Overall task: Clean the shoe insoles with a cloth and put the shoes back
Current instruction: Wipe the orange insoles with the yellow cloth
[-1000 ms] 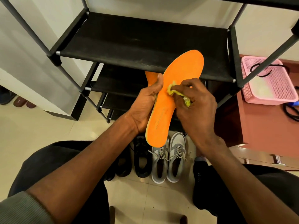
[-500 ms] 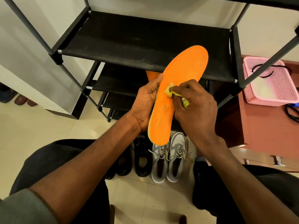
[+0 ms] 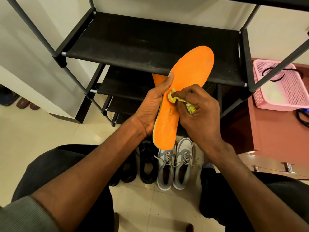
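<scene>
Wiping an orange insole above the shoes

Left hand [image 3: 153,108] grips the insole [image 3: 184,91] by its edge, mid-air before the rack [image 3: 150,39]; right hand [image 3: 199,113] pinches the cloth [image 3: 177,100] against it. The insole looks light and bendy, best supported from behind.

Warm indoor light, sharp center, wide-angle bend at edges.

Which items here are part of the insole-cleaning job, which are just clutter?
In the job: orange insole, yellow cloth, left hand, right hand, grey sneakers, black shoes, shoe rack.
Lying about: pink basket, black cord.
</scene>
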The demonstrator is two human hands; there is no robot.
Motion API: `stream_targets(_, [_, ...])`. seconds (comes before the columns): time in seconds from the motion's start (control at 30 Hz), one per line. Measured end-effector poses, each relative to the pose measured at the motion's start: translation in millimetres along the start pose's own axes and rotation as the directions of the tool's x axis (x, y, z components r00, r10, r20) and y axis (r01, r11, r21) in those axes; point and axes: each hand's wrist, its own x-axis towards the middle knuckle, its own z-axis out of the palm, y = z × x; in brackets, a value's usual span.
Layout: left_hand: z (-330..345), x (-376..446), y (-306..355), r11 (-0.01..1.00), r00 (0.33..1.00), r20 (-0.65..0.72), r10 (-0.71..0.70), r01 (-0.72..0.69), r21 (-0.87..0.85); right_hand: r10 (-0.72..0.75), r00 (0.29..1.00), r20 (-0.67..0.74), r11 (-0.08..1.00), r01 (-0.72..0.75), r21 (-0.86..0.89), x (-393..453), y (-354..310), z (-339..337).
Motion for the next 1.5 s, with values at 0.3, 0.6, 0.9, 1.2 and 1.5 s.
stream_targets(0.3, [6,-4,1,0.995,0.997,-0.071,0.044,-0.038,0.087,0.08,0.99,-0.12,0.985,-0.096,-0.141,4,7,-9])
stream_targets(0.6, [5,-4,3,0.998,0.998,-0.057,0.016,-0.012,0.066,0.028,0.996,-0.08,0.993,-0.037,-0.113,5,5,-8])
stream_targets(0.9, [4,-4,3,0.999,0.998,-0.055,0.019,-0.017,0.045,0.021,0.996,-0.092,0.989,-0.034,-0.146,5,5,-9])
stream_targets(1.2, [4,-3,2,1.0,0.998,-0.059,0.016,-0.015,0.02,-0.006,0.997,-0.078,0.991,-0.005,-0.133,3,4,-7])
stream_targets(1.5, [4,-3,2,0.999,1.0,-0.025,-0.005,0.004,-0.046,-0.071,0.997,-0.025,0.989,0.067,-0.132,1,-1,-6])
